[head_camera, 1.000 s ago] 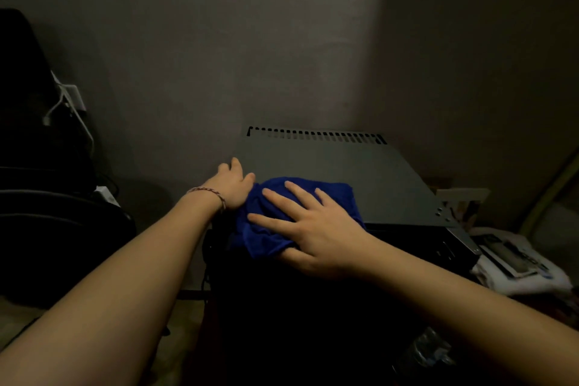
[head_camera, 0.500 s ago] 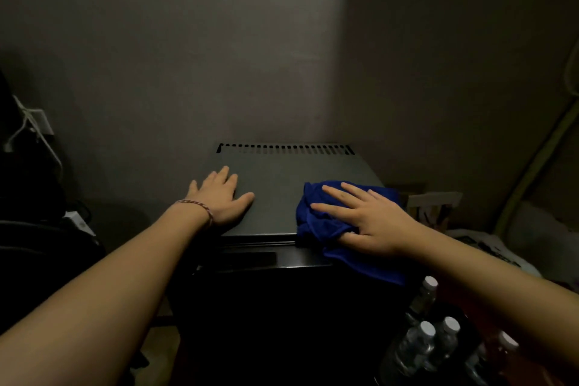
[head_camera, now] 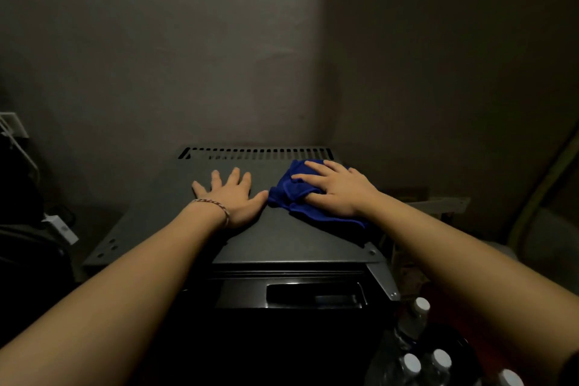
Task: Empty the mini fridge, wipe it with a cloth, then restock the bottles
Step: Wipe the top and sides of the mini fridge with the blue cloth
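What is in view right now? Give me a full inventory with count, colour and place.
dark grey metal mini fridge: one, dark grey top with a slotted vent at the rear, centre, against the wall corner
blue cloth: one, deep blue, bunched on the fridge top, right rear
clear plastic bottles with white caps: four caps visible, lower right, beside the fridge front
white plug adapter: one, white, left of the fridge
braided bracelet: one, multicoloured, on the left wrist
left hand: flat, fingers spread, resting on the fridge top
right hand: pressing on the cloth, fingers extended
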